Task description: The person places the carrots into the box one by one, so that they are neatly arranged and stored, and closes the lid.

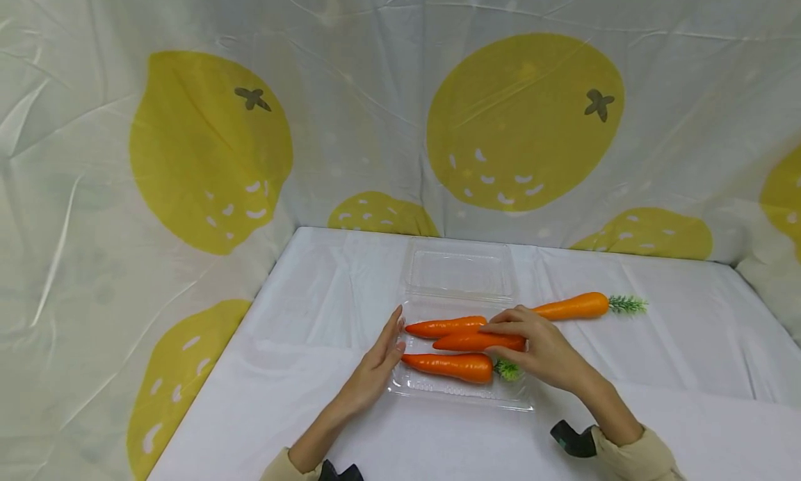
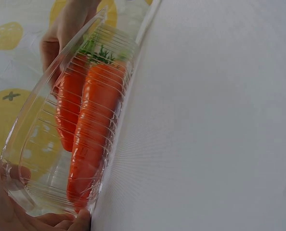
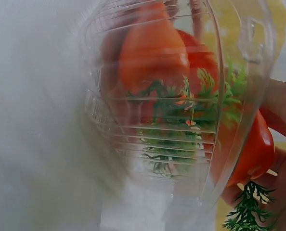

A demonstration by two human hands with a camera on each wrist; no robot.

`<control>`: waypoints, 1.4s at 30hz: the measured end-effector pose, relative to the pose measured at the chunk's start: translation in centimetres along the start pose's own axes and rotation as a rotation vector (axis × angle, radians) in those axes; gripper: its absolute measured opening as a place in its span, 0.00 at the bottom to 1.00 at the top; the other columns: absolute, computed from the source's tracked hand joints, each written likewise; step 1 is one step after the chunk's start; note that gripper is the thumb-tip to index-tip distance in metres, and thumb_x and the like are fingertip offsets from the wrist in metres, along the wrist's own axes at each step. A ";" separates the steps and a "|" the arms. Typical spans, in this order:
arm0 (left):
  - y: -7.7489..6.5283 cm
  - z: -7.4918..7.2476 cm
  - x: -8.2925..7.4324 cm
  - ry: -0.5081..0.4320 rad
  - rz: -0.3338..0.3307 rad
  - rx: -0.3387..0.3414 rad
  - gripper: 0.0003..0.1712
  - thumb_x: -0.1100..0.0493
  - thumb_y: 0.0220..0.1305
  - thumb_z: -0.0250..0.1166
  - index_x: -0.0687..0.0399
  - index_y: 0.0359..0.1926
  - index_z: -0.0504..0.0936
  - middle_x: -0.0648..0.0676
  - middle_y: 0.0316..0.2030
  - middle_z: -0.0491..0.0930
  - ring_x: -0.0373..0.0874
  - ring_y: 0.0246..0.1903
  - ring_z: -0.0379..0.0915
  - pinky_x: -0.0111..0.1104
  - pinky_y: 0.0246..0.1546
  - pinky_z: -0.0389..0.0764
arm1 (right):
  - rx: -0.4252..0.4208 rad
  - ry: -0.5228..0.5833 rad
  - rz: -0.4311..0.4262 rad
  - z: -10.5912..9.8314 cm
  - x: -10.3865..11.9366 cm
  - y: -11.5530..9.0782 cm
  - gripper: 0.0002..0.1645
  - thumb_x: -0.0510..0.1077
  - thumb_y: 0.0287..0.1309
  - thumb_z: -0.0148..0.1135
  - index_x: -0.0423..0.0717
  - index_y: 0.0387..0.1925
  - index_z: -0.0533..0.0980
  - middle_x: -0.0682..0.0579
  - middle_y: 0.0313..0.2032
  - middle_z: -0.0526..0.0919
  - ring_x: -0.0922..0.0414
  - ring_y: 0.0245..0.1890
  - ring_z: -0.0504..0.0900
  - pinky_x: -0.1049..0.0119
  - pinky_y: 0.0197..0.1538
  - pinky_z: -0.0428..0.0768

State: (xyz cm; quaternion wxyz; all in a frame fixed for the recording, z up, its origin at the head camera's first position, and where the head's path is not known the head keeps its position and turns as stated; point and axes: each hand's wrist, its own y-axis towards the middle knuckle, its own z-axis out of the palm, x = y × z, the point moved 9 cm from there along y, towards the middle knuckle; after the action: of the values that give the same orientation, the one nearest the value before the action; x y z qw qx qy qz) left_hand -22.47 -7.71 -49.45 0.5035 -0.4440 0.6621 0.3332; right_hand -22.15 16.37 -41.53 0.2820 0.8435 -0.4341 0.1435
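Observation:
My left hand (image 1: 370, 377) rests with extended fingers against the left end of a clear plastic clamshell container (image 1: 463, 401). Over the container's right side, my right hand (image 1: 541, 345) grips an orange toy carrot (image 1: 459, 343) near its thick end, its tip pointing left. In the right wrist view, this gripped carrot (image 3: 258, 149) sticks out above the rim, green leaves hanging from it. Two more carrots lie in the container: a front carrot (image 1: 450, 366) with a leafy top, and a back carrot (image 1: 441, 327) whose thick end is partly behind my right fingers.
Behind the base, the container's open lid (image 1: 463, 272) lies flat on the white-covered table (image 1: 657, 356). Another carrot (image 1: 578, 306) lies outside, just right of the container, partly behind my right hand. A lemon-print curtain (image 1: 369, 119) surrounds the table's back and left.

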 end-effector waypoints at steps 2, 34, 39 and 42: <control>0.0 0.0 0.0 -0.001 0.000 -0.001 0.37 0.57 0.84 0.47 0.40 0.84 0.43 0.58 0.82 0.50 0.52 0.82 0.46 0.51 0.80 0.54 | 0.004 -0.007 0.003 0.3 0.0 0.1 0.18 0.46 0.57 0.77 0.55 0.50 0.88 0.58 0.47 0.86 0.59 0.45 0.82 0.64 0.45 0.83; 0.0 -0.1 0.1 0.006 0.017 0.001 0.37 0.58 0.84 0.47 0.42 0.85 0.42 0.60 0.82 0.50 0.53 0.82 0.46 0.52 0.79 0.53 | -0.025 -0.081 0.044 4.3 1.9 1.0 0.18 0.43 0.54 0.79 0.50 0.48 0.89 0.56 0.43 0.80 0.58 0.45 0.78 0.65 0.45 0.83; 0.1 0.0 0.2 -0.012 0.009 0.003 0.37 0.59 0.83 0.47 0.40 0.84 0.43 0.57 0.82 0.50 0.49 0.82 0.45 0.48 0.79 0.53 | -0.016 -0.081 0.006 5.0 2.5 1.1 0.18 0.43 0.55 0.79 0.50 0.49 0.89 0.56 0.44 0.80 0.59 0.44 0.78 0.66 0.45 0.83; 0.1 0.1 0.1 -0.017 0.013 0.003 0.37 0.59 0.83 0.47 0.40 0.84 0.43 0.57 0.82 0.50 0.50 0.82 0.45 0.48 0.79 0.53 | -0.027 -0.102 -0.009 5.0 2.7 1.1 0.19 0.43 0.53 0.80 0.51 0.49 0.89 0.56 0.42 0.81 0.59 0.42 0.78 0.67 0.43 0.83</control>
State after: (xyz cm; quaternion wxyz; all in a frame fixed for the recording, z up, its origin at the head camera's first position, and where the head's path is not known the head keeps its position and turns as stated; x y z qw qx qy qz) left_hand -22.56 -7.64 -49.59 0.5075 -0.4360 0.6611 0.3395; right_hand -21.50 11.11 -43.84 0.2717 0.8477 -0.4461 0.0930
